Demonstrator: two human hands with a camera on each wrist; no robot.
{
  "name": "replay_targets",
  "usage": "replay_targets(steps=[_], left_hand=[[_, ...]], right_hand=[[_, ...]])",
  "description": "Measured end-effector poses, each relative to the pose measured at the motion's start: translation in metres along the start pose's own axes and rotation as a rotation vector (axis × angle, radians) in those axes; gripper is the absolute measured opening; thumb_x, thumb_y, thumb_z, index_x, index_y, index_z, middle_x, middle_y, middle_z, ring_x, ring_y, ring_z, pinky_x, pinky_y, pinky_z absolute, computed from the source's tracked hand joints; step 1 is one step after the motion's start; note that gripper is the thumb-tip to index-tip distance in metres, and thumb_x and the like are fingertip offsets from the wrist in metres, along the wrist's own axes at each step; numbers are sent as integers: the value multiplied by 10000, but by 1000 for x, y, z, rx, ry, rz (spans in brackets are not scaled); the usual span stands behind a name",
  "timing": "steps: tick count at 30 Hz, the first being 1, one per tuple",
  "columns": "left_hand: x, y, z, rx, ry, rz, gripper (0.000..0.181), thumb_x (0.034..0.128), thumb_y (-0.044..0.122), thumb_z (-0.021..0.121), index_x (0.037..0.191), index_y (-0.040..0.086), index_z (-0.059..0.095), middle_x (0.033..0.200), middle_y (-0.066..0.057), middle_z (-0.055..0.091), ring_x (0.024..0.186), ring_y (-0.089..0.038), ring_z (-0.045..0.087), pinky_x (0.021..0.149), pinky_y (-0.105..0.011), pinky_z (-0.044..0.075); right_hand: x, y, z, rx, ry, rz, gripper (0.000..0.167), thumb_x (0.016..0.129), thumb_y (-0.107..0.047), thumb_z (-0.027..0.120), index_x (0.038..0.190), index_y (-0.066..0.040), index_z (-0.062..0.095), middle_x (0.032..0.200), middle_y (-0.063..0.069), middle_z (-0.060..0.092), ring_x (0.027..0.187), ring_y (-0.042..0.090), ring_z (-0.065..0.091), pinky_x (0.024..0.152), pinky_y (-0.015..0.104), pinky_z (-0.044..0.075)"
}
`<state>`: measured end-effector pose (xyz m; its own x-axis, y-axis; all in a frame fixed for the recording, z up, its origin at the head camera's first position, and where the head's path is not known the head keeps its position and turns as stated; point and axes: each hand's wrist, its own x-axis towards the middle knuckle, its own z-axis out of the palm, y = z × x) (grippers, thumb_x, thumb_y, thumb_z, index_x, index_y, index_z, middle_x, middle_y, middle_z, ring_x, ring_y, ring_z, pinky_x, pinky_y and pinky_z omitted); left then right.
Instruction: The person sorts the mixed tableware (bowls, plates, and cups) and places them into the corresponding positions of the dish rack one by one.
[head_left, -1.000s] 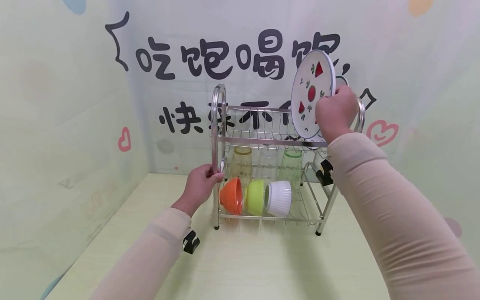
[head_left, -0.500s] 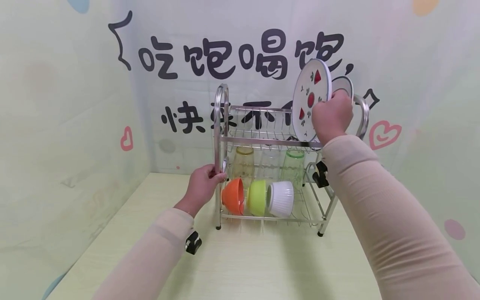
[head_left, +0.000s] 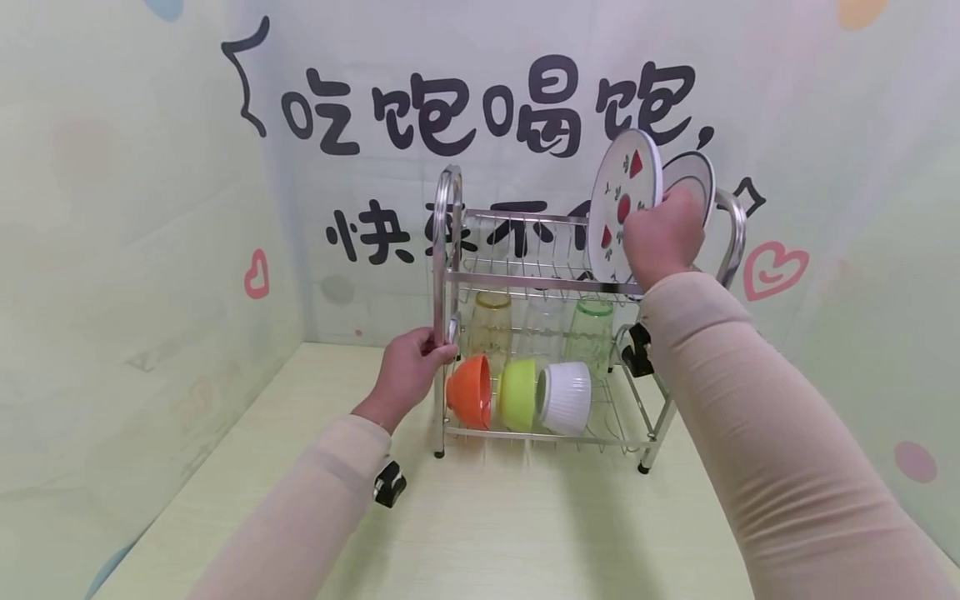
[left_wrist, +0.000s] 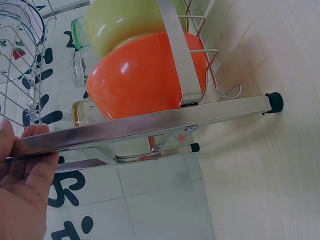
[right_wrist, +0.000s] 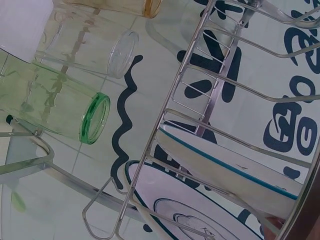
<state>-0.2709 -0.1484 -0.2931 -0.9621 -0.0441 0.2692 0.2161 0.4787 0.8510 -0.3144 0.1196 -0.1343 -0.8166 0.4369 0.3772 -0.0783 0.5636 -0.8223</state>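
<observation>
My right hand grips the right edge of a white plate with a watermelon pattern. The plate stands upright among the wires of the top tier of a metal dish rack. To its right is a second plate, partly hidden by the hand. In the right wrist view both the held plate and the second plate sit between wires, with just a bit of finger at the lower right. My left hand holds the rack's left post between thumb and fingers.
On the lower tier, an orange bowl, a yellow-green bowl and a white ribbed bowl lie on their sides. Behind them stand amber, clear and green glasses. The rack stands on a pale table before a printed wall.
The right hand has lowered the watermelon plate into the top tier. More of the second plate shows behind the hand. The left hand keeps its hold on the post.
</observation>
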Motion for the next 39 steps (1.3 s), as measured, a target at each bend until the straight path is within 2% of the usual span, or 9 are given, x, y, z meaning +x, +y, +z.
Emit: replay_targets(steps=[12,23,31,39], left_hand=[[0,1,0,11,5,-8,151,933,166,645,920,19,618,941,-122,668,859,-250,573,776,-363,496],[-1,0,0,15,3,1,159,935,174,644,908,20,612,930,-118,670,849,-246,569,753,-349,489],[-2,0,1,0,7,0,161,936,170,642,921,13,613,942,-128,673,904,-300,606,790,-377,512],[-3,1,1,-6,10,-4,161,936,167,642,922,10,612,949,-133,674,895,-286,605,785,-374,508]], right_hand=[[-3,2,3,-16,-11,9,384,869,-36,507,1252,-19,529,1153,161,610,997,268,611,774,336,566],[-3,4,3,2,-16,31,322,869,-33,491,1188,-27,529,1136,154,600,889,243,618,661,304,561],[-3,4,0,58,-37,69,360,869,-17,475,1228,-19,495,1202,167,574,1061,268,618,789,343,569],[-4,3,-2,79,-44,94,371,884,-27,465,1254,-20,477,1224,175,572,1078,273,617,814,351,563]])
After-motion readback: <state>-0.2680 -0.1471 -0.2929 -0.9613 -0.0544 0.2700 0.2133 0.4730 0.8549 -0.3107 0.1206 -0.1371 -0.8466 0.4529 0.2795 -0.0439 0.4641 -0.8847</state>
